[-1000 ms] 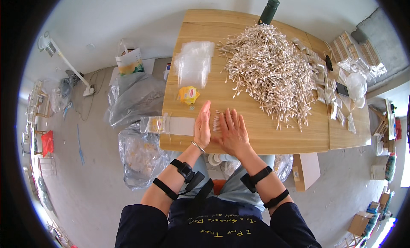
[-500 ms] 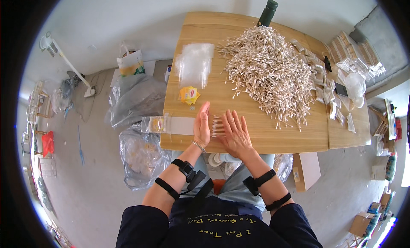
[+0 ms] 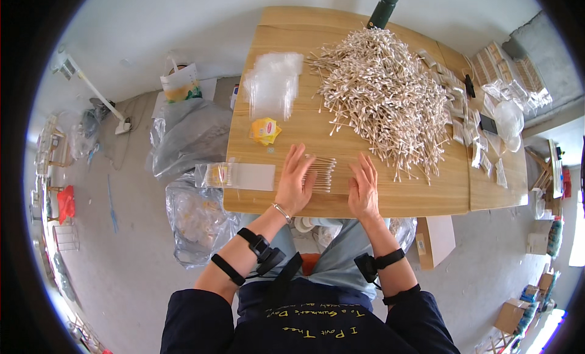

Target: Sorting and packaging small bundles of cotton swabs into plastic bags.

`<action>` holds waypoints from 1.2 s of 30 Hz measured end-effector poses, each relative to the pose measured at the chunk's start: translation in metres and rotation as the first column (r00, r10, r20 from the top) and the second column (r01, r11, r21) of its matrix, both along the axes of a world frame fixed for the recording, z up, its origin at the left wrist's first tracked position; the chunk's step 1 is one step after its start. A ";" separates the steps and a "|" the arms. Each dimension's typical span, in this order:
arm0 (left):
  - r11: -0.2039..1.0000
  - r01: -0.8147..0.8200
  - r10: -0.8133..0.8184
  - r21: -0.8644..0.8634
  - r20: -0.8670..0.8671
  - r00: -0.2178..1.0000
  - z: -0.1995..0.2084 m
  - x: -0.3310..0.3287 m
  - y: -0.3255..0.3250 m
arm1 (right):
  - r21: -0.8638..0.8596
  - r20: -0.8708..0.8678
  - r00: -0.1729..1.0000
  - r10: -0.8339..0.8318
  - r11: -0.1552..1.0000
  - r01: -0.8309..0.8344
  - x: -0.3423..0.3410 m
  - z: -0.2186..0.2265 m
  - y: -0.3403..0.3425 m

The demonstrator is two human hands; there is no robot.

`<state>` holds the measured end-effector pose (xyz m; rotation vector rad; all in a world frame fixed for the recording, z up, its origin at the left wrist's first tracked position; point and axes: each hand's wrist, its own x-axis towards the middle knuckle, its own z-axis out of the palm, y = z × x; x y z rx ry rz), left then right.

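The person's left hand [image 3: 295, 182] curved loosely at the left ends of a row of cotton swabs [image 3: 321, 174], thumb and fingers spread apart; whether it pressed on any swab could not be told; the right hand [image 3: 364, 186] stood to the right of the row, apart from it, its fingers slightly bent and nothing in its grasp. The row lay flat on the wooden table [image 3: 420, 198] between the two hands, its sticks side by side and pointing left and right; a metal bracelet [image 3: 282, 212] circled the left wrist, and black straps bound both forearms.

Just left of the left hand lay a white card strip [image 3: 253, 177], with a clear packet of cotton swabs [image 3: 217, 175] at its far end; beyond these, near the table's left edge, sat a small pile of yellow labels [image 3: 265, 130], and past that a stack of clear plastic bags [image 3: 273, 89]; a large heap of loose cotton swabs [image 3: 384, 95] spread beyond the right hand, a dark green bottle [image 3: 382, 9] standing behind it; filled clear sachets [image 3: 472, 123] lined the heap's right side; on the floor left of the table slumped a grey plastic sack [image 3: 192, 137].
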<state>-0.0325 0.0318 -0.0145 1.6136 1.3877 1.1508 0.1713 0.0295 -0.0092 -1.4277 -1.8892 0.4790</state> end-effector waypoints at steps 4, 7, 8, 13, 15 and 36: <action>0.974 0.181 -0.085 0.135 -0.522 0.848 0.006 -0.007 -0.017 | 0.029 0.048 0.999 0.005 1.000 -0.006 -0.004 -0.006 -0.008; 0.962 0.232 -0.127 0.142 -0.520 0.845 0.005 -0.011 -0.021 | 0.028 0.037 0.999 -0.015 1.000 0.014 -0.011 -0.009 -0.009; 0.957 0.252 -0.147 0.144 -0.510 0.848 0.004 -0.012 -0.021 | 0.027 0.035 0.999 -0.016 1.000 0.015 -0.014 -0.009 -0.008; 0.966 0.192 -0.075 0.172 -0.526 0.847 0.005 -0.007 -0.018 | 0.074 0.077 0.997 -0.028 0.997 0.023 -0.025 -0.001 0.005; 0.968 0.193 -0.075 0.159 -0.551 0.831 0.005 -0.007 -0.017 | 0.068 0.087 0.996 -0.014 0.998 0.008 -0.024 -0.003 0.005; 0.983 0.110 -0.030 0.147 -0.464 0.885 0.006 -0.007 -0.019 | -0.028 0.188 0.981 0.050 0.999 -0.045 -0.032 -0.004 0.024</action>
